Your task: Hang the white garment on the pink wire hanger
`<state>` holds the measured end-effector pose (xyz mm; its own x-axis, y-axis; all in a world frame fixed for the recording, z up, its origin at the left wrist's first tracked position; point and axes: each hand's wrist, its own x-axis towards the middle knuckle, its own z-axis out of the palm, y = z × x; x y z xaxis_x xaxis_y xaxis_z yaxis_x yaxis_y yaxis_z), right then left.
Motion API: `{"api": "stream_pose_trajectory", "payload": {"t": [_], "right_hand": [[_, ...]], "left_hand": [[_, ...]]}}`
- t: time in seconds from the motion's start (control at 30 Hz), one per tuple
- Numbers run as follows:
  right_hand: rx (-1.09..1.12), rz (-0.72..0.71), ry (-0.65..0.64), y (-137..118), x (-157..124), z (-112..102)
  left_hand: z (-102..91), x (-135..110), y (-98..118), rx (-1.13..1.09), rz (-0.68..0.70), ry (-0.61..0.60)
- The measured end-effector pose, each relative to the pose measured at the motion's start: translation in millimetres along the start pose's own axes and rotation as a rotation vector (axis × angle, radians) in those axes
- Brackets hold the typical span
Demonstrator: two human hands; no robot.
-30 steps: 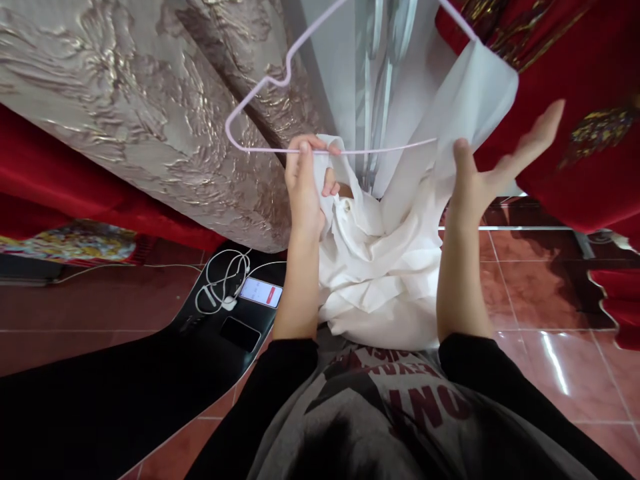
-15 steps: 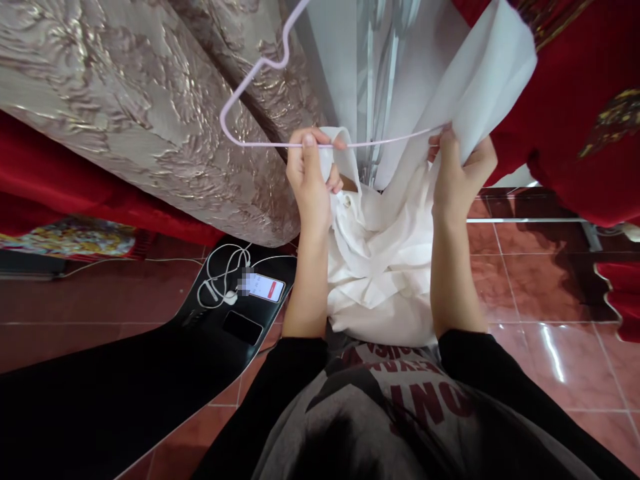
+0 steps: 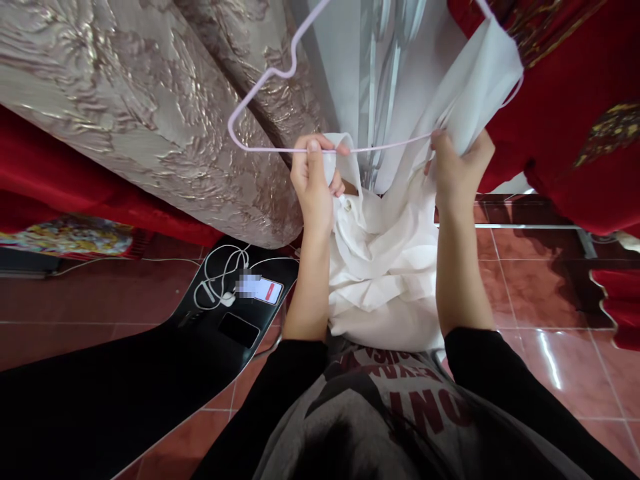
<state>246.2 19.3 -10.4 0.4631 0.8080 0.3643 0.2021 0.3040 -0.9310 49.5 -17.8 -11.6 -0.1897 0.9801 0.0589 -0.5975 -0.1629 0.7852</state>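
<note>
A thin pale pink hanger [image 3: 260,87] hangs in front of me with a white garment [image 3: 385,260] partly draped on it. My left hand [image 3: 313,180] is closed on the hanger's bottom bar together with a fold of the white cloth. My right hand [image 3: 457,170] grips the cloth at the hanger's right shoulder, fingers bunched in the fabric. The rest of the garment sags in folds between my forearms, down to my grey printed top.
A beige embossed drape [image 3: 150,113] hangs at left, red embroidered cloth [image 3: 575,120] at right. A phone with a lit screen [image 3: 260,290], a dark phone [image 3: 239,329] and a white cable [image 3: 220,280] lie on a black surface. Red tiles [image 3: 540,293] cover the floor.
My right hand, open with fingers spread a second ago, has closed on the white cloth at the hanger's right end. The left hand has kept its hold on the bar.
</note>
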Motion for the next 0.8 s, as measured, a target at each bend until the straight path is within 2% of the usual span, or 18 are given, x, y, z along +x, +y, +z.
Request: {"api": "stream_pose_trajectory", "payload": {"t": [0.1, 0.2, 0.43, 0.67, 0.8], "right_hand": [[-0.039, -0.098, 0.031, -12, -1, -1], [-0.079, -0.224, 0.089, -31, -4, -4], [-0.175, -0.297, 0.162, -52, 4, -15], [0.063, -0.37, 0.029, -54, 28, -22], [0.284, -0.272, -0.189, -70, 49, -33]], "left_hand": [[-2.3, 1, -1, -0.092, -0.071, -0.024], [-2.5, 1, -2, -0.048, -0.106, 0.002], [2.0, -2, -4, -0.034, -0.017, -0.013], [1.8, -2, -1, -0.019, -0.022, -0.01], [3.4, -3, 1, 0.089, 0.003, 0.023]]}}
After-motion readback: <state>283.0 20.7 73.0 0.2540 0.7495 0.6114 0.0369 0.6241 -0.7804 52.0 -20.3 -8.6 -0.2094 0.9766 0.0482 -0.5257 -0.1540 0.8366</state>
